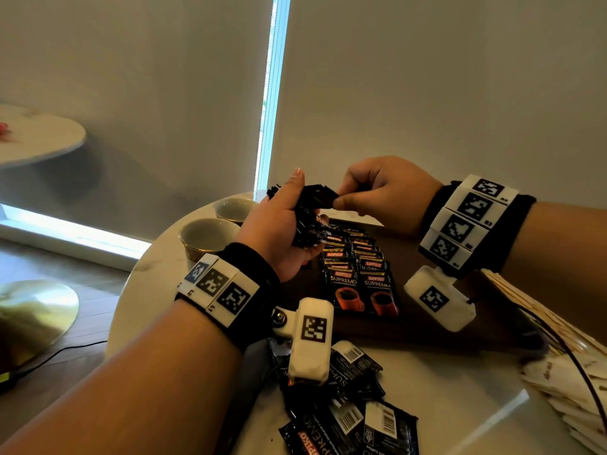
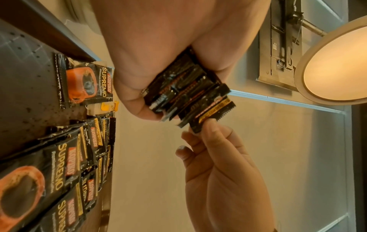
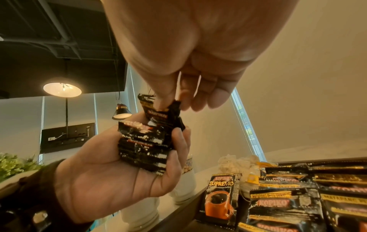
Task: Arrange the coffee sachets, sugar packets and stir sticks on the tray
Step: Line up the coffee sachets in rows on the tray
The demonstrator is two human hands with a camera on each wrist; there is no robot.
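Gripping sachet stack (image 1: 310, 218) upright, right hand (image 1: 377, 188) pinching

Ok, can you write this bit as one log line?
left hand: holds sachet stack | right hand: pinches top sachet | tray: two sachet rows

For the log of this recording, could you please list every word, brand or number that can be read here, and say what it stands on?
"KOPIKO": red band on the coffee sachets on the tray.
"SUPREMO": gold letters on the same sachets.
Small line under "SUPREMO": too blurred to read.
Loose sachets on the table: barcodes, digits too small.
Stack in the left hand: print blurred.
Pale packets: unreadable.
Wristband markers: patterns, tiny characters unreadable.
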